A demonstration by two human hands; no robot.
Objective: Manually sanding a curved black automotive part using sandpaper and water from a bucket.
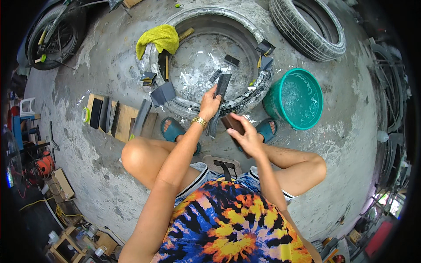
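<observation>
Between my knees, my left hand [209,106] grips a long dark grey strip [224,84] that stands up past my thumb, its lower part hanging below the hand. My right hand [248,138] is closed around a flat, dark brown block [234,124], just right of the strip's lower end. Ahead of both hands a tyre [153,57] lies flat on the floor. Folded dark sheets [163,94] rest on its near left edge. Inside its ring are a small black block [231,60] and a smaller dark piece [215,76].
A yellow-green cloth [158,38] drapes over the tyre. At right stands a green bucket [273,101] of water; behind it leans another tyre [307,28]. Several dark strips [105,115] lie on a wooden board [126,117] at left, beside a green tape roll [85,115].
</observation>
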